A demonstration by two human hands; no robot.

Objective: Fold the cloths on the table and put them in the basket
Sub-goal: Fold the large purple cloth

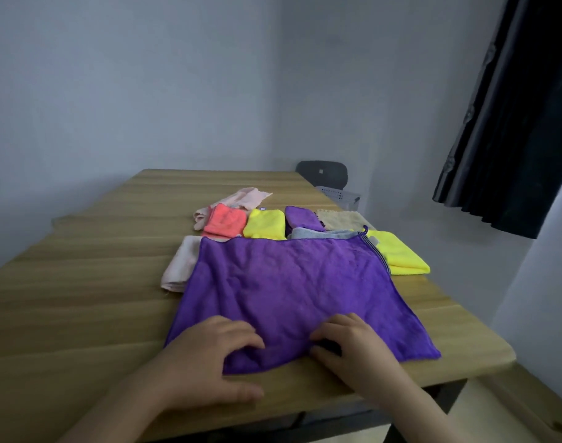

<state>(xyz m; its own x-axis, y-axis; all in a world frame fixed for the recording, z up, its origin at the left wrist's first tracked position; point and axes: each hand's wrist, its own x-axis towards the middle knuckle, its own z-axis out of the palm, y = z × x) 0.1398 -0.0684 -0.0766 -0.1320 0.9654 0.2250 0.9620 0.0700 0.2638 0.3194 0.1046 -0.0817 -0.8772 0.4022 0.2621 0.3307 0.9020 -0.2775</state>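
Note:
A large purple cloth lies spread flat on the wooden table, near its front edge. My left hand rests on the cloth's near left edge with curled fingers, thumb on the table. My right hand sits on the near edge further right, fingers curled into the fabric. Behind the purple cloth lie a pale pink cloth, a coral cloth, a yellow cloth, a small purple cloth, a beige cloth, a grey cloth and a second yellow cloth. The grey basket stands beyond the table's far right corner.
Another pale pink cloth lies at the back of the pile. A dark chair back stands behind the basket. A dark curtain hangs at the right. The table's right edge is close to the cloths.

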